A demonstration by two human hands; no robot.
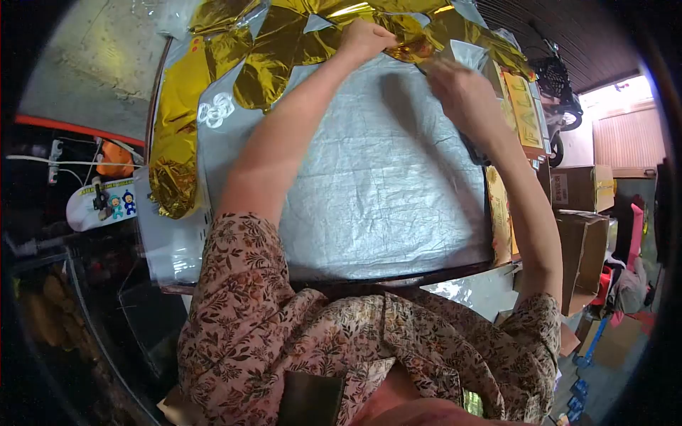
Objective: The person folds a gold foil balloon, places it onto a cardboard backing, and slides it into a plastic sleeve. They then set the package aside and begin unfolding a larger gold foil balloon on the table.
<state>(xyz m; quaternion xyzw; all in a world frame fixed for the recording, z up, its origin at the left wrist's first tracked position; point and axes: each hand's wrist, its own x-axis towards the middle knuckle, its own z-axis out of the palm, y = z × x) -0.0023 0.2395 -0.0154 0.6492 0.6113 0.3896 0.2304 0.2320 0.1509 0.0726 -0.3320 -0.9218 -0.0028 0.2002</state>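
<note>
Gold foil balloons [266,39] lie flat in a joined row along the back and left side of a table covered in silvery sheeting [369,177]. My left hand [366,39] is at the back middle, its fingers closed on the gold foil. Farther right, my right hand [455,82] hangs over the sheeting near the foil's edge, blurred by motion, so its fingertips and anything in them cannot be made out. A coil of white ribbon or tape [216,111] sits on the sheeting at the left.
Yellow lettered packages [522,110] and a white box [465,53] stand at the table's right edge. Cardboard boxes [579,188] are on the floor to the right, near a bicycle [558,78]. A white board with cartoon figures [89,209] is at the left.
</note>
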